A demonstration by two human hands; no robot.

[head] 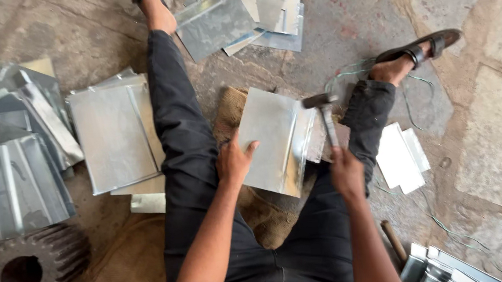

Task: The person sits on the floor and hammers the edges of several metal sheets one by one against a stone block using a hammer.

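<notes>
One folded metal sheet point(275, 138) lies between your legs on a piece of burlap sacking point(271, 219), its bent edge turned toward your right side. Your left hand point(234, 161) presses flat on the sheet's near left corner, fingers spread, pinning rather than grasping it. Your right hand point(346, 171) is closed around the handle of a hammer point(324, 118), whose head hovers just over the sheet's folded edge. Stacks of similar sheets point(115, 135) lie to your left and beyond your left foot, and a large gear wheel point(27, 270) sits at the far left.
</notes>
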